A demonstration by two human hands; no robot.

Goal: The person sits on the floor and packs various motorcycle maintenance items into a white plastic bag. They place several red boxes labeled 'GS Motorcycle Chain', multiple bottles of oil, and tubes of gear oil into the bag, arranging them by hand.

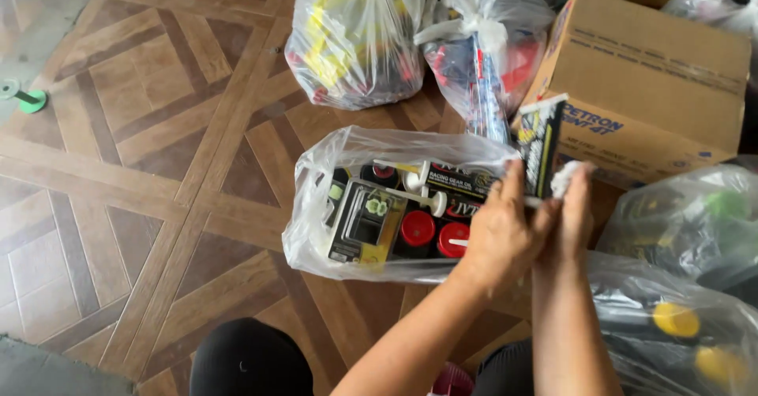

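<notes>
Pinching what looked like the mouth of the clear plastic bag [347,262] of small bottles on the floor, the left hand [499,234] and right hand [575,206] kept fingers pressed together; gathering the film evenly would serve best.

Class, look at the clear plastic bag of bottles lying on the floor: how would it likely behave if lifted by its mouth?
The clear plastic bag is thin and crumpled, so it would probably sag. It is packed with red-capped bottles, so it likely feels heavy. Both hands, left hand and right hand, gather its mouth, hinting the film is slippery.
</notes>
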